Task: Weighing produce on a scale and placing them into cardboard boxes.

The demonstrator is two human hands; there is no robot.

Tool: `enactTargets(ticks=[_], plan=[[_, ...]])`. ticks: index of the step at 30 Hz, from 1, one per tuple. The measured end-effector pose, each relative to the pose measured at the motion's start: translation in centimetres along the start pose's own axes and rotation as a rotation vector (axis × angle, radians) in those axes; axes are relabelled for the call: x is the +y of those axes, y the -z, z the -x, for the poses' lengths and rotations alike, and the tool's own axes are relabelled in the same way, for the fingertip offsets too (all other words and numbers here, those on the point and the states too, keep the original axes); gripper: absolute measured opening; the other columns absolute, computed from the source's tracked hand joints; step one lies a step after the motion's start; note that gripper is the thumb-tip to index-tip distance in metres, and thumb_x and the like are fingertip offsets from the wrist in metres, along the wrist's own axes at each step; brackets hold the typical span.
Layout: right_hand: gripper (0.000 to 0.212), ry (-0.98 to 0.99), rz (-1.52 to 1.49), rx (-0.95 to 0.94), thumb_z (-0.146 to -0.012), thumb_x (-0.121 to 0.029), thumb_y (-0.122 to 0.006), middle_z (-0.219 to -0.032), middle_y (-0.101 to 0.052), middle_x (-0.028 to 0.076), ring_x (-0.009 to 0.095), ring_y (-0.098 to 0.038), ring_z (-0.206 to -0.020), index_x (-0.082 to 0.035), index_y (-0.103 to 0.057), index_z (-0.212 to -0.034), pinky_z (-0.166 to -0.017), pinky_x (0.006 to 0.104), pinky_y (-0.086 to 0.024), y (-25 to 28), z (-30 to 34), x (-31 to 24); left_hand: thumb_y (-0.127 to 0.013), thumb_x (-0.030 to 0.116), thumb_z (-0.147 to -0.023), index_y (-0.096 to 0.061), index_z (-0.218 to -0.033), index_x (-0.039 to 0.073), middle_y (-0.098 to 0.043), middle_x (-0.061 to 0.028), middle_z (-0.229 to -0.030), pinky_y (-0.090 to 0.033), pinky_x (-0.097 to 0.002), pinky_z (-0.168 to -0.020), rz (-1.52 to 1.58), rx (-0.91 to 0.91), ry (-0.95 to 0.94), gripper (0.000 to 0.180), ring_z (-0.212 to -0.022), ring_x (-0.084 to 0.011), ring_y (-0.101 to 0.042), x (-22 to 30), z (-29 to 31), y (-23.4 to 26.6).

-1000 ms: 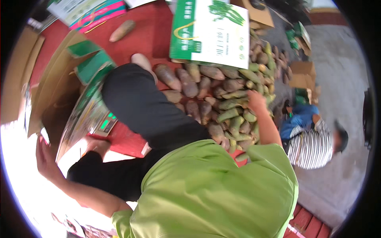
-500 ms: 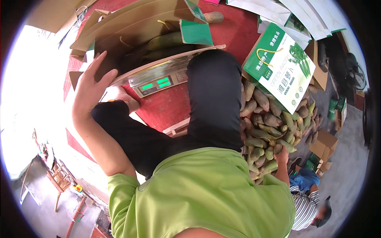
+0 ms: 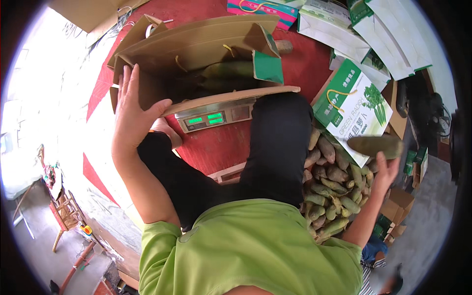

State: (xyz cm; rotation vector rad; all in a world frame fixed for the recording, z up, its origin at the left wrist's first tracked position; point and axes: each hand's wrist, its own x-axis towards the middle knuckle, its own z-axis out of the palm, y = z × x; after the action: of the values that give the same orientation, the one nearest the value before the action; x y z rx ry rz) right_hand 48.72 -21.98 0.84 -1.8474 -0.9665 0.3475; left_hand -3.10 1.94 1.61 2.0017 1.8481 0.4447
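A long green radish (image 3: 375, 146) is raised in my right hand (image 3: 386, 172), whose fingers close round it beside the white and green carton. Below lies a heap of green radishes (image 3: 339, 189). My left hand (image 3: 132, 110) rests at the left end of an open cardboard box (image 3: 152, 46), fingers stretched out and thumb spread along its near edge. Several green radishes (image 3: 228, 70) lie in the box's shaded inside, partly hidden by its near flap. Under the box sits a digital scale (image 3: 206, 120) with lit green displays.
A white and green printed carton (image 3: 356, 110) leans over the heap. More cartons (image 3: 334, 27) are stacked at the far right, and a single radish (image 3: 283, 46) lies beyond the box on the red surface (image 3: 211, 147). Another person (image 3: 376, 265) is at the lower right.
My right hand has risen from the heap with a green radish. My left hand has come down against the box's left end. The whole view has shifted slightly.
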Motion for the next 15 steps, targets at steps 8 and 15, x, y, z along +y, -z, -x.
enactTargets(ticks=[8,15], plan=[[0.030,0.486,-0.532,-0.343,-0.082,0.001,-0.057,-0.103,-0.065,0.015,0.021,-0.065,-0.091,0.007,-0.058,-0.112,-0.084,0.0315,-0.050,-14.5,-7.4,-20.2,-0.082,0.023,-0.066,-0.025,-0.147,0.005,-0.023,-0.0206,-0.153,-0.020,-0.0421,-0.115,-0.031,0.081,-0.041,0.101,-0.144,-0.0320,-0.015,0.0,0.2,-0.2],[0.050,0.692,-0.214,-0.799,-0.073,-0.022,-0.074,-0.102,-0.063,0.017,0.027,-0.061,-0.090,0.002,-0.057,-0.112,-0.080,0.0362,-0.049,-32.0,-4.2,-24.5,-0.085,0.034,-0.060,-0.025,-0.145,0.000,-0.026,-0.0218,-0.151,-0.023,-0.0436,-0.114,-0.042,0.163,-0.142,0.110,-0.143,-0.0365,-0.016,-1.5,-0.2,-0.7]])
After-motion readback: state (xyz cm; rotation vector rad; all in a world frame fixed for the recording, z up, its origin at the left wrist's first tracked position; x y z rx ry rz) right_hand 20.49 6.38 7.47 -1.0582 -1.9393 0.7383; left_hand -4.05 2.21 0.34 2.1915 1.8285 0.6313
